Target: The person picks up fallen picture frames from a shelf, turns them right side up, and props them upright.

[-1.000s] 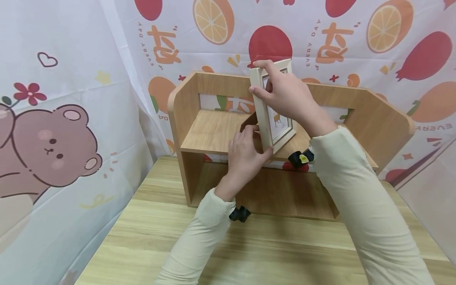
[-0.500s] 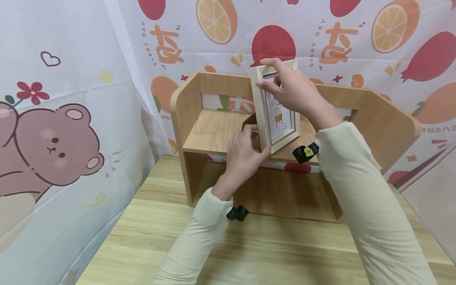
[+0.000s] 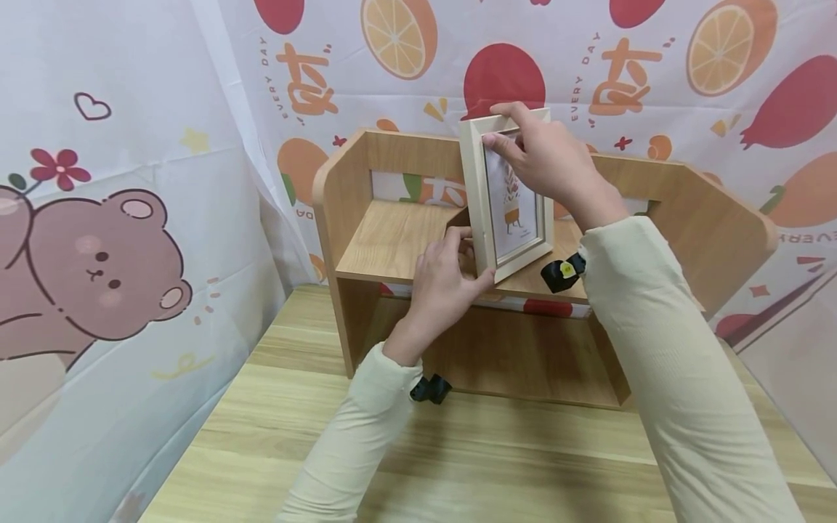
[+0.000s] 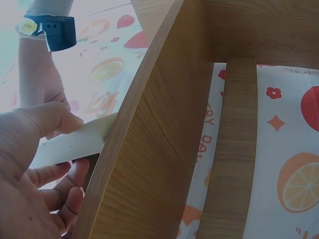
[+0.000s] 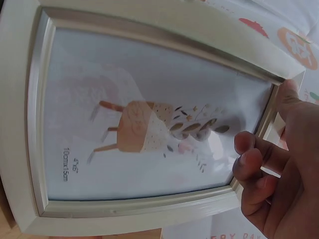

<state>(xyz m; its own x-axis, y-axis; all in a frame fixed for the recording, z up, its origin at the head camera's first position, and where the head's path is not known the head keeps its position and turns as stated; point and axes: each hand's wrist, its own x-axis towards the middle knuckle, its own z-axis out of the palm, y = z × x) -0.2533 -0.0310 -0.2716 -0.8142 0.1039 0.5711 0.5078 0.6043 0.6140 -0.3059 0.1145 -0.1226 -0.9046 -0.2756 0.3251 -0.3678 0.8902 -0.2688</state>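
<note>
A cream picture frame [image 3: 514,218] stands upright on the upper board of a wooden desktop shelf [image 3: 386,243], turned at an angle. My right hand [image 3: 559,160] grips its top, thumb on the front and index finger over the upper edge. In the right wrist view, the picture [image 5: 134,127] of a potted plant on legs fills the frame, and my right hand [image 5: 284,164] has its other fingers curled before the glass. My left hand [image 3: 441,283] holds the lower left edge. From the left wrist, that hand [image 4: 35,164] pinches the frame's side [image 4: 70,144], thumb on one face, fingers behind.
The shelf's lower board [image 3: 516,349] lies beneath, on a light wooden table [image 3: 314,407]. Side panels [image 3: 343,196] rise at both ends. A fruit-print curtain [image 3: 575,58] hangs close behind, and a bear-print curtain [image 3: 131,305] on the left.
The picture frame has turned, so more of its front faces me. My right hand has moved slightly right with its top; my left hand still holds the lower edge.
</note>
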